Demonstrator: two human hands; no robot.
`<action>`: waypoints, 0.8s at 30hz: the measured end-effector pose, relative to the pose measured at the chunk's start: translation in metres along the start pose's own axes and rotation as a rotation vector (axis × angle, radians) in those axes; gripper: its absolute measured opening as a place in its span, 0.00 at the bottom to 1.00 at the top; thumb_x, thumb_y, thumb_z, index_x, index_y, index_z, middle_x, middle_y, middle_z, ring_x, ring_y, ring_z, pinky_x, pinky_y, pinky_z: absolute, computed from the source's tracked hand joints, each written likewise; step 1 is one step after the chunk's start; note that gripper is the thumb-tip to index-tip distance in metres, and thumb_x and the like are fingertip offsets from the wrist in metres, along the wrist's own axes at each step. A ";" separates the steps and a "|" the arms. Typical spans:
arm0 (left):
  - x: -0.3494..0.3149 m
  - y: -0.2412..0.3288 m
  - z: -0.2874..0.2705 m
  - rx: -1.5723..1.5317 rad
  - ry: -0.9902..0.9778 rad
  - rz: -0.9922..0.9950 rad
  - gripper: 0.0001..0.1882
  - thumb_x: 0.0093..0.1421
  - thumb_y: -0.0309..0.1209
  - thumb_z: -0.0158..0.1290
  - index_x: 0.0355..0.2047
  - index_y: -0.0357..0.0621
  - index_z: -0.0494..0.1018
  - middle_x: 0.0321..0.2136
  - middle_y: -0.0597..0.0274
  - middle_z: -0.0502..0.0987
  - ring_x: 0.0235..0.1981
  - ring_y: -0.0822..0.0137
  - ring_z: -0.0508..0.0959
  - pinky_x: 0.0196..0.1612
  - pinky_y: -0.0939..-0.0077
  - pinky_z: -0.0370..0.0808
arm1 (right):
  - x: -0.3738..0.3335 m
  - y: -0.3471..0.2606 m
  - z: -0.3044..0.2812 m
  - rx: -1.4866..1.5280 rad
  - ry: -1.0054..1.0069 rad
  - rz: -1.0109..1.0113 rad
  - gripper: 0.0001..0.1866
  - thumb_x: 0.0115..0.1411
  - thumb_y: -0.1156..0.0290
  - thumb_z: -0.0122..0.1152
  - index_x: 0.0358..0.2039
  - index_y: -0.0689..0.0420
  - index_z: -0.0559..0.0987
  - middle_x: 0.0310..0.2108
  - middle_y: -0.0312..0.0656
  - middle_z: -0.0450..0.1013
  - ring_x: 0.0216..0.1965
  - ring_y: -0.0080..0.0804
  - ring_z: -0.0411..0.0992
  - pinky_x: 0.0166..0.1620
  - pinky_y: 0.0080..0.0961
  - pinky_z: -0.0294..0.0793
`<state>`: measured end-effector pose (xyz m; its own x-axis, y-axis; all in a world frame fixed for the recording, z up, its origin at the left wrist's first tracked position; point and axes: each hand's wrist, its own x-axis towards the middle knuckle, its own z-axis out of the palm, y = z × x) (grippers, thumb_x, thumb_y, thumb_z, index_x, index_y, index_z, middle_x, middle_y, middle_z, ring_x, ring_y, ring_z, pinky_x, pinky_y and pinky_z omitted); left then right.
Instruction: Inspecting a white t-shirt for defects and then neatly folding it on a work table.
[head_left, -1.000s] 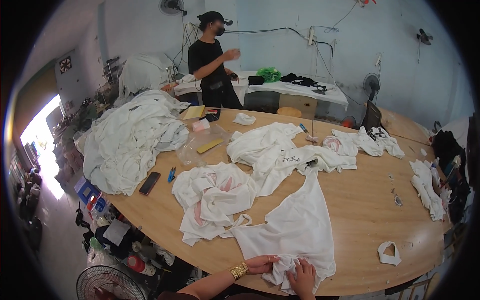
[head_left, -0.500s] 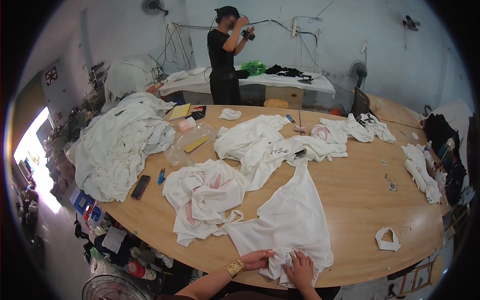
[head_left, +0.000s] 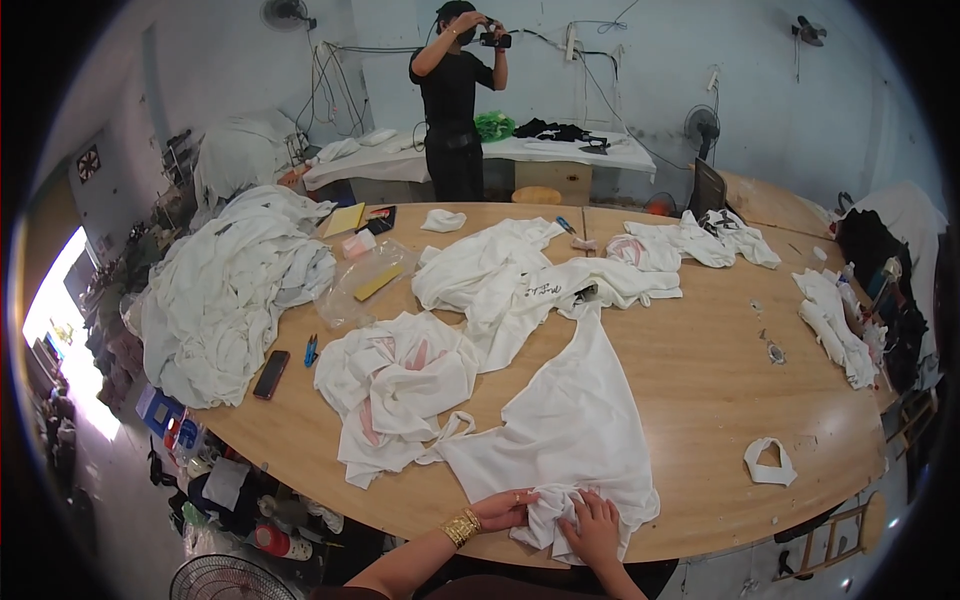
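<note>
A white garment (head_left: pixel 575 410) lies spread over the near edge of the wooden table, its lower part bunched into folds. From the left, my left hand (head_left: pixel 503 511), a gold bracelet at its wrist, is closed on the bunched cloth, its fingertips partly hidden in the folds. My right hand (head_left: pixel 595 527) lies on top of the same folds, its fingers stretched out and slightly apart. A narrow white strap loop (head_left: pixel 458 425) sticks out at the garment's left corner. Beside it sits a crumpled white garment with pink patches (head_left: pixel 400 375).
Left stands a big heap of white cloth (head_left: pixel 220 300), with a phone (head_left: pixel 271 374) and blue thread snips (head_left: pixel 311 350) nearby. More white garments (head_left: pixel 500 265) lie farther back. A small white cloth piece (head_left: pixel 770 462) rests right. Behind the table (head_left: pixel 700 400), a person in black (head_left: pixel 455 110) holds a camera.
The person at the back has raised the camera toward the face. My view has shifted slightly. My hands stay on the bunched cloth with little visible movement.
</note>
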<state>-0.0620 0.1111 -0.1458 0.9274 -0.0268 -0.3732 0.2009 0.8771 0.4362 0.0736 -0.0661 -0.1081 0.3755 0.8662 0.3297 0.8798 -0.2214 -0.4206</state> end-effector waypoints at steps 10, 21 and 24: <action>-0.004 0.004 0.010 -0.005 0.009 0.015 0.17 0.64 0.33 0.43 0.50 0.40 0.62 0.47 0.63 0.70 0.47 0.70 0.70 0.53 0.71 0.66 | 0.000 0.001 0.000 -0.004 0.019 -0.002 0.24 0.49 0.57 0.60 0.45 0.54 0.73 0.49 0.39 0.65 0.52 0.36 0.62 0.57 0.40 0.53; -0.006 0.005 0.014 0.011 0.000 0.034 0.18 0.63 0.34 0.43 0.51 0.39 0.61 0.48 0.61 0.69 0.48 0.68 0.70 0.54 0.69 0.65 | 0.000 0.000 -0.002 0.000 0.030 -0.001 0.24 0.49 0.57 0.60 0.45 0.54 0.73 0.48 0.39 0.66 0.51 0.36 0.63 0.56 0.40 0.53; -0.008 0.006 0.019 0.028 0.056 0.029 0.18 0.63 0.34 0.43 0.51 0.39 0.61 0.48 0.61 0.69 0.48 0.68 0.70 0.54 0.69 0.65 | -0.001 0.000 0.000 0.005 0.029 -0.003 0.24 0.49 0.57 0.61 0.45 0.54 0.72 0.48 0.39 0.66 0.51 0.36 0.63 0.56 0.40 0.53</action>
<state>-0.0624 0.1073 -0.1249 0.9140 0.0259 -0.4049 0.1836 0.8636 0.4695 0.0733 -0.0675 -0.1084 0.3815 0.8535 0.3550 0.8793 -0.2166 -0.4241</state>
